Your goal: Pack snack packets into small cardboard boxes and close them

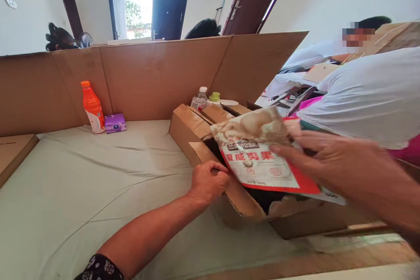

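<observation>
A red and white snack bag (259, 157) with red Chinese lettering and a picture of nuts is in my right hand (331, 157), fingers closed on its right side. It is tilted above an opened cardboard box (239, 197) with dark gaps inside. Part of a second pale packet (328, 197) shows beneath the bag's lower right corner. My left hand (210, 181) is closed on the box's near-left flap, its thumb and fingers pinching the edge. The box's far flaps (193, 122) stand up behind the bag, which hides much of the opening.
An orange bottle (93, 107) and a purple tissue pack (115, 123) stand at the left by a tall cardboard partition (157, 83). A clear bottle (200, 98) is behind the box. Another carton (15, 153) lies far left. A person in white (374, 92) is at right.
</observation>
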{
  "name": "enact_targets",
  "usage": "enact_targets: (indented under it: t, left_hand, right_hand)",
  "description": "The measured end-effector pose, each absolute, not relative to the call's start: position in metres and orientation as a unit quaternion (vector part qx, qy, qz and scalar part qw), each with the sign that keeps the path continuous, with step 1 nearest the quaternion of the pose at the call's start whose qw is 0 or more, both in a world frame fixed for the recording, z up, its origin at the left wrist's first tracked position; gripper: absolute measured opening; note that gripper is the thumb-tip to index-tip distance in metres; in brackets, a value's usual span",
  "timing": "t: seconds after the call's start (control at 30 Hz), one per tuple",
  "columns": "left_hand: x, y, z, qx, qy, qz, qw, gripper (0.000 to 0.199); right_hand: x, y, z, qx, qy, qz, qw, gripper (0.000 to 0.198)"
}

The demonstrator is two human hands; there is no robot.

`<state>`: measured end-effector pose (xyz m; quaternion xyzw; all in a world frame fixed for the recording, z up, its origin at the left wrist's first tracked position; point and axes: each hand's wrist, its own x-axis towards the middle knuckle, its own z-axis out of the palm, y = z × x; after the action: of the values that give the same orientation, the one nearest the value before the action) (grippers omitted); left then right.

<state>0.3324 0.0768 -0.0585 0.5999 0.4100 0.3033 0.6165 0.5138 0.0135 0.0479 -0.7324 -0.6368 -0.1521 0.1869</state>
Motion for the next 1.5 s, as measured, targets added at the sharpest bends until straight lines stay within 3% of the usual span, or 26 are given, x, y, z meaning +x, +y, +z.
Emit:
enact_targets:
  t: [0.07,0.13,0.27,0.37,0.47,0.53,0.67,0.87,0.97,1.1,1.27,1.37,1.5]
  left_hand:
    - [0.319,0.076,-0.052,0.586,0.392,0.309,0.638,0.027]
    - [0.292,0.072,-0.044,0.567,0.376,0.321,0.659,0.048]
    - [0.209,0.062,-0.039,0.508,0.402,0.357,0.673,0.069]
    - [0.153,0.067,-0.043,0.457,0.449,0.365,0.675,0.051]
    - [0.118,0.089,-0.047,0.394,0.500,0.366,0.679,0.024]
    - [0.106,0.107,-0.048,0.355,0.529,0.372,0.675,0.009]
    - [0.099,0.128,-0.047,0.338,0.543,0.359,0.680,0.010]
    - [0.133,0.120,-0.057,0.469,0.478,0.297,0.680,0.033]
    - [0.168,0.132,-0.059,0.586,0.433,0.303,0.615,0.033]
    - [0.228,0.171,-0.044,0.742,0.361,0.338,0.453,0.032]
    - [0.289,0.226,-0.009,0.865,0.264,0.346,0.249,0.046]
    - [0.300,0.250,-0.003,0.906,0.246,0.306,0.160,0.038]
    - [0.296,0.263,-0.017,0.921,0.271,0.270,0.069,0.030]
  right_hand:
    - [0.503,0.007,0.078,-0.733,-0.626,-0.140,0.229,0.095]
    - [0.482,0.007,0.105,-0.730,-0.623,-0.120,0.255,0.086]
    - [0.416,0.039,0.126,-0.702,-0.668,-0.037,0.243,0.036]
    - [0.354,0.088,0.109,-0.649,-0.737,0.052,0.179,0.024]
    - [0.295,0.142,0.086,-0.611,-0.766,0.102,0.172,0.015]
    - [0.268,0.173,0.080,-0.591,-0.773,0.119,0.197,0.016]
    - [0.272,0.204,0.092,-0.581,-0.758,0.126,0.268,0.029]
    - [0.397,0.169,0.097,-0.666,-0.695,0.103,0.251,0.027]
    - [0.449,0.144,0.078,-0.733,-0.648,0.091,0.188,0.024]
    - [0.467,0.138,0.053,-0.774,-0.611,0.081,0.146,0.020]
    - [0.460,0.145,0.051,-0.713,-0.674,0.110,0.160,0.047]
    - [0.464,0.146,0.054,-0.686,-0.702,0.128,0.141,0.051]
    - [0.472,0.156,0.064,-0.704,-0.693,0.125,0.092,0.041]
